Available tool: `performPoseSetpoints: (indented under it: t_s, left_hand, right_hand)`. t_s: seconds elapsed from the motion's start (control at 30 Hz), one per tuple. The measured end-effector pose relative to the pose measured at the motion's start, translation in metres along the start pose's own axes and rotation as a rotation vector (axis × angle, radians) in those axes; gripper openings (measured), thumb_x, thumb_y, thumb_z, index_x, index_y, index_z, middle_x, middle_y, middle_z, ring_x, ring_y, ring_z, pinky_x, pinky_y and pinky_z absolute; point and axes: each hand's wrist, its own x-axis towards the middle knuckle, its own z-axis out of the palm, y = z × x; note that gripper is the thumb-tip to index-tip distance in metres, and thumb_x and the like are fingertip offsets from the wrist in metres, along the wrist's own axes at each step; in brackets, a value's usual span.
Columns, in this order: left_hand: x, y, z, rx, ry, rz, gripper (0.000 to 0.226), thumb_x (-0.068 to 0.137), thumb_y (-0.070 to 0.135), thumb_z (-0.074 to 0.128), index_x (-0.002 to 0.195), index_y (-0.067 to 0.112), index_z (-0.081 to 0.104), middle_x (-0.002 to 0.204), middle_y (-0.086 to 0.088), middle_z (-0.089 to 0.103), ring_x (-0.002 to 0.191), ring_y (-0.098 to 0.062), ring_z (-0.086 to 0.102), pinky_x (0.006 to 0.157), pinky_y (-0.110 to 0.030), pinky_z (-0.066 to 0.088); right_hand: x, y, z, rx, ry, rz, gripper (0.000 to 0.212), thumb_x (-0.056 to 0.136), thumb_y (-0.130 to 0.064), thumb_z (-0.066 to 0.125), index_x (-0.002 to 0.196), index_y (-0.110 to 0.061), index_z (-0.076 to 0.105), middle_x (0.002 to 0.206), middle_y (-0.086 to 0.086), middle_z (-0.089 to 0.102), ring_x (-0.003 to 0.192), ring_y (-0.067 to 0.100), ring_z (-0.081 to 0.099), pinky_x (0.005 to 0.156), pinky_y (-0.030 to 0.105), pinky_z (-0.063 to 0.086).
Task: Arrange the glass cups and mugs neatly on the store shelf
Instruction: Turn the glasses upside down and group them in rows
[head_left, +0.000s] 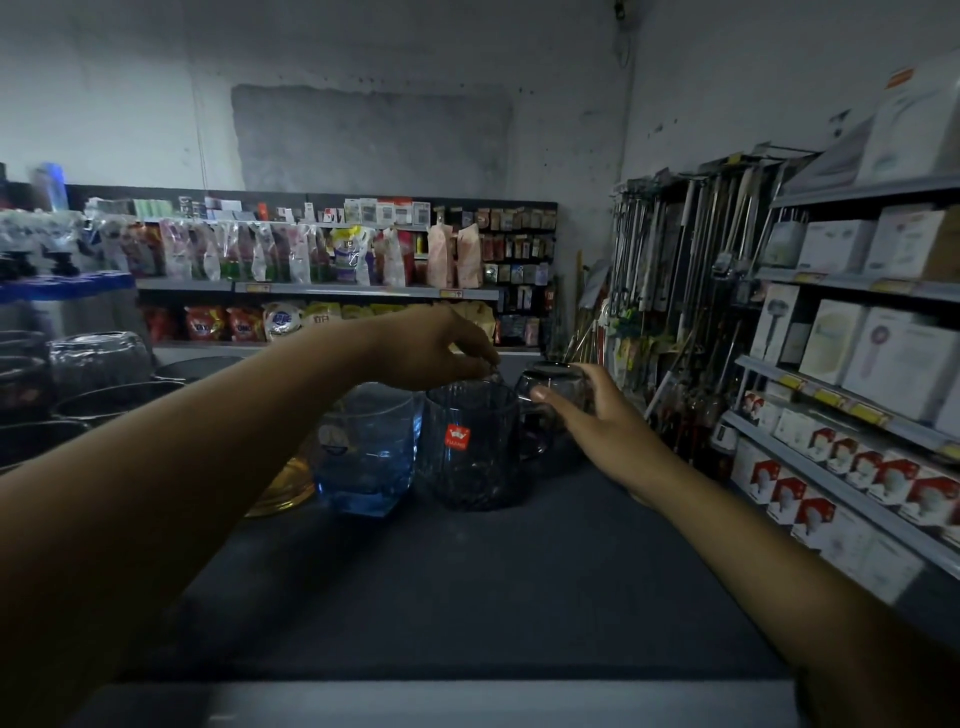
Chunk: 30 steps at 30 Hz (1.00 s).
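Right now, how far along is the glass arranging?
Done: blue glass and amber glass stand side by side on the shelf. In hand: left hand pinches the rim of the stickered mug beside them; right hand grips the smoky cup behind. Left: lining up those two.

A single wide-angle view comes from a camera worn on the person's head. It faces forward and slightly down along the dark shelf top (467, 597), whose near edge crosses the bottom of the frame close under the lens. Both outstretched forearms enter from the lower corners and meet near the frame's centre. There the left grip (436, 348) curls its fingertips onto the rim of the dark mug (467, 447), and the right grip (597, 415) holds the smoky cup (558, 382). Well beyond them, the far aisle shelving (337, 291) faces the camera squarely. The rack of boxes (857, 280) runs obliquely down the right edge, bowed by the lens. Bare wall (363, 78) fills the upper third.
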Motion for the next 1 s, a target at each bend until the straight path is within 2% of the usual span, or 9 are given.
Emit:
performPoseSetpoints:
  t_s: [0.1,0.2,0.33,0.43,0.53,0.63,0.77,0.9,1.0]
  left_hand:
    - [-0.020,0.013,-0.003,-0.001,0.062,0.027,0.032,0.101,0.038,0.057,0.127,0.022,0.068,0.128,0.004,0.067,0.113,-0.012,0.064,0.097,-0.039,0.054]
    - [-0.047,0.030,-0.007,0.001,0.074,0.084,0.039,0.097,0.048,0.056,0.125,0.024,0.067,0.122,0.008,0.065,0.107,-0.004,0.062,0.084,-0.020,0.050]
    - [-0.064,0.042,-0.008,0.061,-0.088,0.058,0.072,0.081,0.072,0.058,0.140,0.032,0.053,0.140,0.013,0.054,0.125,-0.006,0.051,0.104,-0.032,0.046]
    - [-0.058,0.044,-0.005,0.065,-0.110,0.015,0.075,0.078,0.065,0.072,0.139,0.028,0.050,0.139,0.008,0.055,0.123,-0.011,0.052,0.104,-0.036,0.047]
    - [-0.050,0.047,-0.005,0.049,-0.103,0.003,0.081,0.071,0.061,0.081,0.136,0.028,0.047,0.127,0.005,0.060,0.113,-0.016,0.058,0.095,-0.036,0.051]
    - [-0.044,0.052,-0.009,0.085,-0.142,0.015,0.091,0.067,0.065,0.080,0.143,0.031,0.044,0.119,0.005,0.063,0.103,-0.015,0.061,0.087,-0.033,0.050]
    - [-0.041,0.058,-0.012,0.117,-0.148,0.068,0.083,0.064,0.067,0.081,0.135,0.031,0.058,0.116,0.008,0.064,0.092,-0.005,0.061,0.076,-0.027,0.049]
    - [-0.056,0.060,-0.022,-0.034,-0.033,0.041,0.074,0.067,0.056,0.085,0.131,0.031,0.058,0.117,0.012,0.062,0.096,-0.003,0.061,0.075,-0.023,0.051]
    - [-0.074,0.059,-0.023,-0.321,0.167,-0.051,0.066,0.066,0.051,0.087,0.123,0.030,0.062,0.113,0.005,0.066,0.098,-0.016,0.070,0.083,-0.038,0.060]
  right_hand:
    - [-0.003,-0.001,-0.003,0.003,-0.004,-0.003,0.074,0.090,-0.063,0.059,0.151,-0.032,0.032,0.147,-0.004,0.045,0.124,0.012,0.045,0.096,0.032,0.036]
    - [-0.011,-0.007,-0.012,-0.050,0.093,-0.104,0.068,0.091,-0.058,0.062,0.148,-0.031,0.038,0.149,-0.004,0.042,0.124,0.009,0.048,0.097,0.032,0.041]
    - [-0.036,-0.024,-0.018,-0.228,0.221,-0.309,0.038,0.092,-0.051,0.064,0.124,-0.032,0.059,0.126,-0.011,0.052,0.112,0.005,0.055,0.093,0.029,0.048]
    - [-0.058,-0.042,-0.017,-0.186,0.055,-0.182,0.034,0.091,-0.044,0.069,0.121,-0.030,0.060,0.117,-0.011,0.061,0.102,0.006,0.063,0.084,0.026,0.051]
    - [-0.072,-0.052,-0.015,-0.052,-0.134,0.022,0.050,0.087,-0.040,0.075,0.131,-0.028,0.054,0.114,-0.004,0.066,0.097,0.018,0.072,0.089,0.045,0.059]
    - [-0.081,-0.055,-0.014,-0.026,-0.152,0.089,0.060,0.085,-0.036,0.079,0.135,-0.024,0.048,0.116,0.001,0.066,0.097,0.023,0.073,0.091,0.049,0.059]
    - [-0.088,-0.053,-0.012,0.130,-0.157,0.120,0.043,0.086,-0.023,0.080,0.121,-0.022,0.054,0.111,0.010,0.071,0.099,0.023,0.073,0.090,0.046,0.060]
    - [-0.095,-0.051,-0.015,0.307,-0.159,0.105,0.040,0.086,-0.019,0.078,0.119,-0.021,0.056,0.110,0.009,0.074,0.102,0.022,0.074,0.093,0.046,0.059]
    - [-0.098,-0.051,-0.019,0.474,-0.199,0.090,0.050,0.082,-0.022,0.080,0.127,-0.018,0.059,0.117,0.011,0.074,0.107,0.029,0.072,0.098,0.048,0.057]
